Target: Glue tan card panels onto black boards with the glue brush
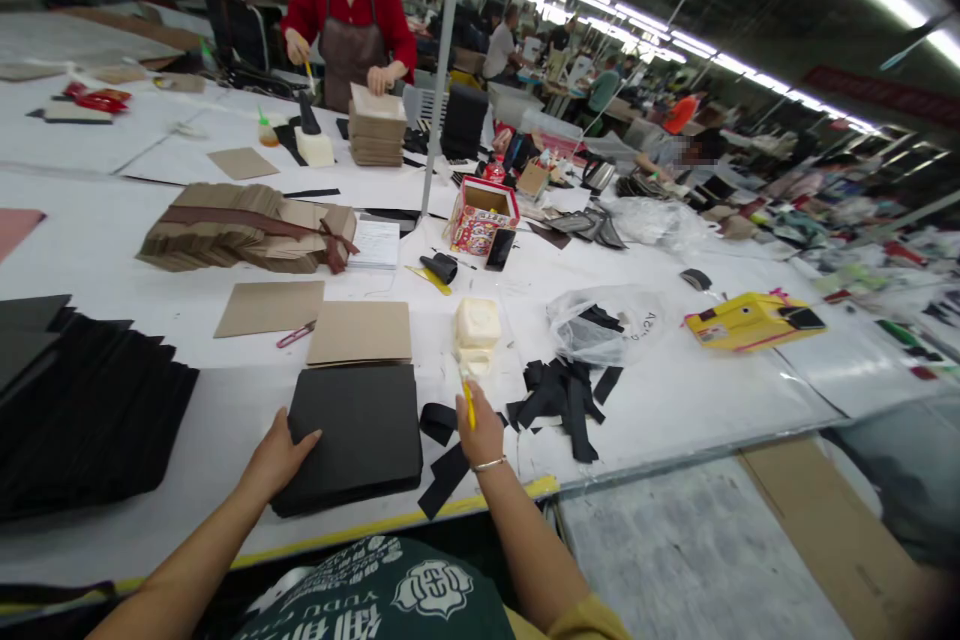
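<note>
Two hands are at work at the near edge of the white table. Taking the black panel as the centre of the dial, with twelve o'clock pointing away from the wearer, we record as follows.

The left hand lies at nine o'clock on the panel's edge, fingers loosely spread and flat on it. It presses and grips nothing. The right hand, at three o'clock just beside the panel, is closed around a yellow-handled tool, whose tip points toward a pale tub at about two o'clock. We cannot tell what the tub contains.

A loose black strip lies at four o'clock, partly under the right wrist. More cut strips are heaped farther out at three o'clock, near a clear plastic bag. A brown card sits at twelve o'clock, touching or nearly touching the panel, and pink scissors lie at eleven.

On progress, we judge much material unworked. A fanned stack of black sheets waits at nine o'clock, well apart, and a tied bundle of brown cards at eleven. The panel's top face shows no strip or card joined to it.

Across the table, a co-worker in red handles a separate pile.
</note>
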`<state>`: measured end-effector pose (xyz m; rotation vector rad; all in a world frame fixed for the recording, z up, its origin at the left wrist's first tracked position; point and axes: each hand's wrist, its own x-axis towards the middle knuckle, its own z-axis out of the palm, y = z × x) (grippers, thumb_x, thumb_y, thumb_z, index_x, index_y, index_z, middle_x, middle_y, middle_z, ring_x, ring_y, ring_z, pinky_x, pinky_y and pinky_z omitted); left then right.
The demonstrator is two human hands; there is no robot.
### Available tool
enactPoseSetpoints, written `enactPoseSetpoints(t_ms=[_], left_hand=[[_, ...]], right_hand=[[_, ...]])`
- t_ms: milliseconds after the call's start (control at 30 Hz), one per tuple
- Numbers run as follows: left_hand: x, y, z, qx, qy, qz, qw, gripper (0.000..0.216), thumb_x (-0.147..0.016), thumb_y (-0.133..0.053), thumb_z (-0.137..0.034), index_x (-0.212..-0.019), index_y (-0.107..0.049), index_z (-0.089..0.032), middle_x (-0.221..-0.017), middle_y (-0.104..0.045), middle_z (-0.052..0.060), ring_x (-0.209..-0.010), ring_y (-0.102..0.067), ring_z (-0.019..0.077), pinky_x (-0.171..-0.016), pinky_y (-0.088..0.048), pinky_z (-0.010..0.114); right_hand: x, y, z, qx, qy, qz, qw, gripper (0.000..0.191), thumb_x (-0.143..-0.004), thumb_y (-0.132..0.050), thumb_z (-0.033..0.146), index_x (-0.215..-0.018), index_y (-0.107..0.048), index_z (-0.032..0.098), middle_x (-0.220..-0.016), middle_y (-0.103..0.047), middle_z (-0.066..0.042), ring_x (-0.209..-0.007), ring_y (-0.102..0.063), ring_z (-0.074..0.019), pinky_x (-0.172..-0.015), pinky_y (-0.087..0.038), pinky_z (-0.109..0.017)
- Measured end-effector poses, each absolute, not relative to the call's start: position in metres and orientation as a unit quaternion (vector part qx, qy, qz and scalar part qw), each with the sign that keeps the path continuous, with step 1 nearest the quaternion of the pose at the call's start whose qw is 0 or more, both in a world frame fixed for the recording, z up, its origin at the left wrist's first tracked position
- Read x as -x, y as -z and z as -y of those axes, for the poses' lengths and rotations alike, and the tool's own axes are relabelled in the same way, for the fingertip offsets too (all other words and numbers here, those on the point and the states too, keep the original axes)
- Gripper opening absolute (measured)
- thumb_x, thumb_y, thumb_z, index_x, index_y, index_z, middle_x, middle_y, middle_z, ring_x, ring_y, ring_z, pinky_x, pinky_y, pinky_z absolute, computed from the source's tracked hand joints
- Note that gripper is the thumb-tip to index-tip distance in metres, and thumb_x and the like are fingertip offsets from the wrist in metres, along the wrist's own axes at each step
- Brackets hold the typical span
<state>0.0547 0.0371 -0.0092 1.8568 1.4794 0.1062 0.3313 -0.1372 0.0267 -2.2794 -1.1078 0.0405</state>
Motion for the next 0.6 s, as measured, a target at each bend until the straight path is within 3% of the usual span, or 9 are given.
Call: enactPoseSetpoints(t_ms=[100, 167, 267, 400, 600], left_hand=[[-0.042, 0.023, -0.027, -0.725, -0.047, -0.566, 0.389, 0.058, -0.069, -0.051, -0.044, -0.117, -0.036, -0.015, -0.111, -0.057, 0.012, -0.099, -0.057, 0.0265, -0.085, -0.044, 0.036], [-0.037, 0.028, -0.023, -0.722, -0.056, -0.567, 0.392, 0.057, -0.068, -0.051, -0.043, -0.117, -0.037, -0.017, -0.109, -0.058, 0.011, -0.097, -0.058, 0.0263, -0.084, -0.045, 0.036], [-0.036, 0.03, -0.021, -0.714, -0.051, -0.573, 0.398, 0.055, -0.068, -0.051, -0.042, -0.116, -0.037, -0.018, -0.107, -0.059, 0.01, -0.095, -0.059, 0.0261, -0.084, -0.045, 0.036], [-0.037, 0.028, -0.021, -0.697, -0.038, -0.582, 0.416, 0.054, -0.069, -0.051, -0.042, -0.115, -0.037, -0.016, -0.104, -0.06, 0.01, -0.092, -0.06, 0.0251, -0.083, -0.045, 0.035], [-0.039, 0.017, -0.02, -0.697, -0.044, -0.613, 0.369, 0.066, -0.069, -0.048, -0.051, -0.121, -0.035, -0.012, -0.109, -0.057, 0.013, -0.102, -0.054, 0.0293, -0.086, -0.044, 0.038]], right_hand=[[-0.379, -0.035, 0.145, 0.866, -0.043, 0.34, 0.365, 0.036, -0.087, -0.03, 0.039, -0.098, -0.056, 0.017, -0.086, -0.064, -0.006, -0.073, -0.06, -0.0136, -0.068, -0.044, -0.024], [-0.405, -0.032, 0.141, 0.875, -0.084, 0.3, 0.369, 0.037, -0.086, -0.03, 0.04, -0.092, -0.059, 0.016, -0.074, -0.063, -0.004, -0.057, -0.057, -0.011, -0.059, -0.044, -0.022], [-0.428, -0.02, 0.124, 0.885, -0.116, 0.286, 0.348, 0.038, -0.083, -0.032, 0.039, -0.083, -0.061, 0.015, -0.064, -0.062, -0.003, -0.049, -0.053, -0.0102, -0.051, -0.04, -0.021], [-0.44, -0.005, 0.101, 0.883, -0.132, 0.323, 0.314, 0.031, -0.079, -0.041, 0.037, -0.073, -0.063, 0.016, -0.058, -0.061, -0.001, -0.051, -0.053, -0.0108, -0.053, -0.039, -0.021], [-0.439, -0.011, 0.101, 0.858, -0.141, 0.416, 0.267, 0.021, -0.075, -0.049, 0.031, -0.077, -0.067, 0.022, -0.081, -0.067, -0.002, -0.074, -0.06, -0.0141, -0.071, -0.042, -0.023]])
